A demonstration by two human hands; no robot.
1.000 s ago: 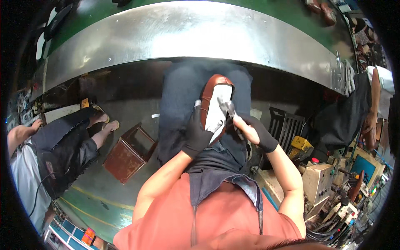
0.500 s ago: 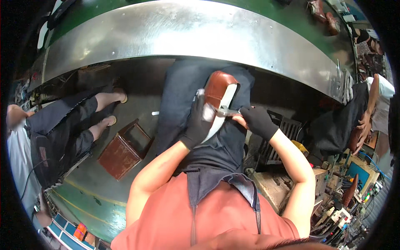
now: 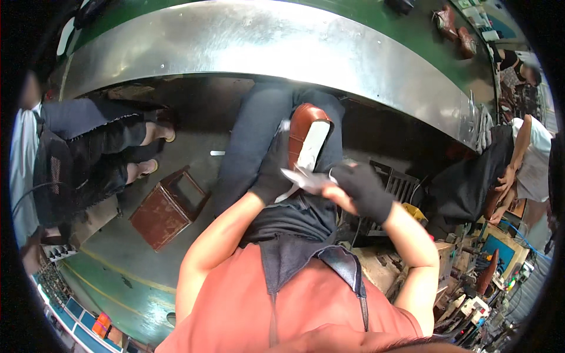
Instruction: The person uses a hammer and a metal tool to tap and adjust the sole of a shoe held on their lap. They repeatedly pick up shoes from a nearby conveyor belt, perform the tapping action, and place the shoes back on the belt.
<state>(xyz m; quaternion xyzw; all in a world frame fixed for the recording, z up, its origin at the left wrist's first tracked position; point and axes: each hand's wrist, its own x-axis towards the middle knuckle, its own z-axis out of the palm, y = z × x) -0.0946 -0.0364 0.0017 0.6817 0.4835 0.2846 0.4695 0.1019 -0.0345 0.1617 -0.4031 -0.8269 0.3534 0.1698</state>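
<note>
A brown leather shoe [image 3: 299, 127], with a white strip along its underside [image 3: 314, 145], rests over my lap, its rounded end toward the metal bench. My left hand [image 3: 273, 170], in a black fingerless glove, grips the shoe along its left side; part of the shoe is hidden behind the tool. In my right hand [image 3: 360, 187], gloved the same way, is a pair of metal pliers [image 3: 306, 180], blurred by motion. Their parted jaws point left, over the near part of the shoe. Dark trousers and an apron lie under the shoe.
A long shiny metal bench [image 3: 259, 41] curves across the front. On the left stand a brown stool [image 3: 162, 217] and a person in a dark apron [image 3: 88, 126]. Another person's hands [image 3: 505, 183] work at the right, near a cluttered tool bench [image 3: 471, 282].
My right hand has drawn the pliers slightly nearer to me and away from the white strip, and their jaws have swung leftward. The shoe has tilted a little in my left hand.
</note>
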